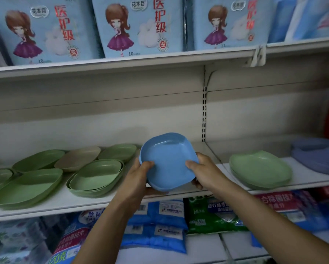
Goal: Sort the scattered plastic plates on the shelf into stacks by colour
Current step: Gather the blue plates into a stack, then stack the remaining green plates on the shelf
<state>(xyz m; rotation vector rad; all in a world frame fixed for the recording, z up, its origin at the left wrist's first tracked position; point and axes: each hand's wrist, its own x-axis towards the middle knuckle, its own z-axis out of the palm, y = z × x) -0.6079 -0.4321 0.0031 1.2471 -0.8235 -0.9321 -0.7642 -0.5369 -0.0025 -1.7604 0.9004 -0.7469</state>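
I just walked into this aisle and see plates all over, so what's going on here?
A person holds a blue plate tilted above the shelf, the left hand and the right hand gripping its opposite edges. To the left, green plates lie scattered on the shelf with one beige plate among them. To the right sits another green plate, and beyond it a bluish-purple stack at the picture's edge. The blue plate has not been set down yet.

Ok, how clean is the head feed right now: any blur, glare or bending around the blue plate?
Head view: the blue square plastic plate is fairly sharp, faint sheen near its far rim; frame edges smear, so the purple plastic plates at far right blur; the white shelf edge bows from the wide lens.
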